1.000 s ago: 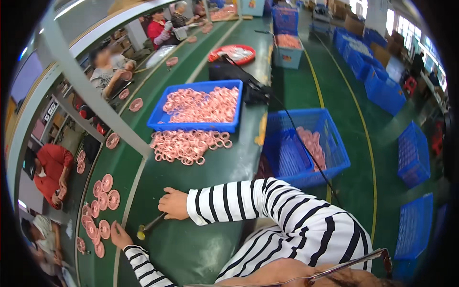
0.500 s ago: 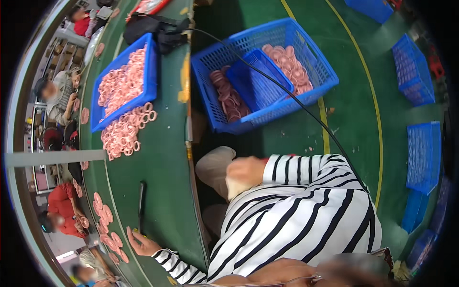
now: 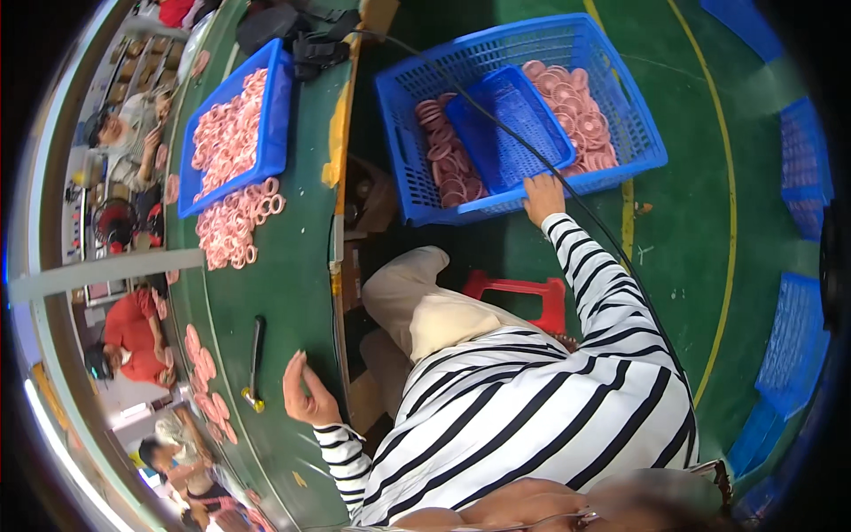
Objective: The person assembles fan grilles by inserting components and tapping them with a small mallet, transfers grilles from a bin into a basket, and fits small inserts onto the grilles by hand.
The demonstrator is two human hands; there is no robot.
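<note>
My left hand [image 3: 310,393] hovers by the near edge of the green table, thumb and fingers apart and holding nothing. Close to it lies a black-handled tool with a yellow end [image 3: 257,359], its kind unclear. My right hand [image 3: 542,199] reaches to the near rim of a large blue crate [image 3: 612,173], fingers curled over the edge of a small blue basket [image 3: 505,124]. The fingertips are partly hidden there. The basket sits tilted inside the crate, with pink rings [image 3: 572,106] on both sides of it.
On the table stands a blue tray [image 3: 277,115] of pink rings, with a loose ring pile [image 3: 232,232] beside it. A black cable [image 3: 479,106] crosses over the crate. A red stool [image 3: 550,306] is beside me. Co-workers sit across the table; more blue crates [image 3: 792,346] line the right.
My right hand has gone from my lap to the crate's rim and basket. My left hand has drawn back from the tool toward the table edge. The view has shifted.
</note>
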